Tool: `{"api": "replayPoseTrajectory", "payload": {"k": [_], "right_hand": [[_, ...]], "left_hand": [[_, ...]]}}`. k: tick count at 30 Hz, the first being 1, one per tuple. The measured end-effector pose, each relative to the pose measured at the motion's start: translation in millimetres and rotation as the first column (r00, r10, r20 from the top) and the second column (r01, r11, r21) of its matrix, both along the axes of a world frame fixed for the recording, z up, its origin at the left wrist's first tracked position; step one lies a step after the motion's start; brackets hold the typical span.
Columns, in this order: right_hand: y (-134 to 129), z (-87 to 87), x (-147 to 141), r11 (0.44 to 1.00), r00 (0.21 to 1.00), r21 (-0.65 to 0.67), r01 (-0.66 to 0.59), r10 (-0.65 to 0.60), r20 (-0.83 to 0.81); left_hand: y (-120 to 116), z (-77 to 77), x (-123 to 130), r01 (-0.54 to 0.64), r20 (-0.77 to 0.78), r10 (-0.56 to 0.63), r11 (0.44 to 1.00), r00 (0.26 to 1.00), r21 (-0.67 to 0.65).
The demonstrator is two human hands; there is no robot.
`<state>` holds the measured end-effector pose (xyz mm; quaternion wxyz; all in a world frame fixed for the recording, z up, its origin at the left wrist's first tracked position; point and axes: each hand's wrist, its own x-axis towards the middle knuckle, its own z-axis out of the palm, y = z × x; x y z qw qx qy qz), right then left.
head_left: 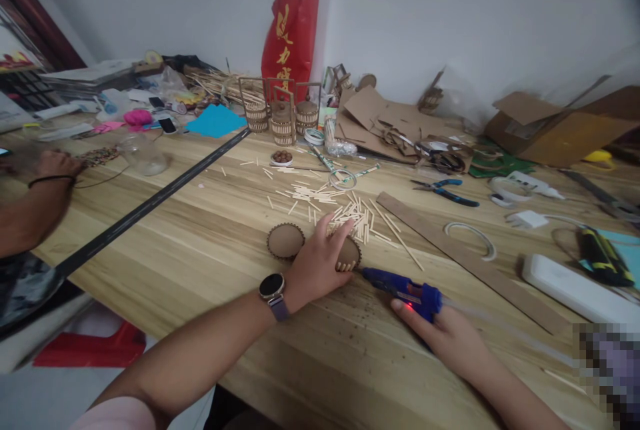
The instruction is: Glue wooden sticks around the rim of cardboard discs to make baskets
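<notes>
Gripping the glue gun (pixel 404 289) with my right hand (pixel 447 333), I hold its nozzle (pixel 365 273) near the round base (pixel 351 254) beneath my spread left hand (pixel 316 263).

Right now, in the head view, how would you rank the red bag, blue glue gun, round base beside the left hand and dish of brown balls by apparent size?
1. Red bag
2. Blue glue gun, partly covered by the right hand
3. Round base
4. Dish of brown balls
</notes>
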<state>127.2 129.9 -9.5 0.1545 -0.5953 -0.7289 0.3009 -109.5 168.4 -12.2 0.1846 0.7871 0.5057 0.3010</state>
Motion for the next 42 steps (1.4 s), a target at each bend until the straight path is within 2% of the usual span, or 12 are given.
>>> {"api": "replayPoseTrajectory", "payload": {"k": [5, 11, 21, 33, 40, 42], "right_hand": [[-0.5, 4.9, -4.9, 0.998, 0.999, 0.04, 0.039, -0.038, -0.016], [-1.0, 5.2, -4.7, 0.999, 0.999, 0.036, 0.018, -0.019, 0.035], [-1.0, 6.5, -5.8, 0.997, 1.0, 0.08, 0.011, -0.013, 0.016], [-0.7, 4.4, -4.6, 0.998, 0.999, 0.061, 0.011, -0.013, 0.041], [-1.3, 2.7, -4.9, 0.998, 0.998, 0.044, 0.046, -0.044, -0.041], [-0.4, 1.8, -6.4, 0.993, 0.99, 0.036, 0.11, -0.106, -0.097]], "left_hand": [[0.3, -0.6, -0.1, 0.006, 0.014, -0.006, 1.0, 1.0, 0.007], [0.0, 1.1, -0.2, 0.003, -0.009, -0.003, 1.0, 1.0, 0.0], [0.5, -0.4, -0.6, 0.012, 0.007, -0.012, 1.0, 1.0, 0.006], [0.7, 0.4, -0.6, 0.005, -0.041, -0.004, 1.0, 0.999, 0.015], [0.5, 0.7, -0.6, 0.007, -0.03, -0.007, 1.0, 1.0, 0.005], [0.5, 0.5, -0.1, 0.012, -0.026, -0.012, 1.0, 1.0, 0.01]]}}
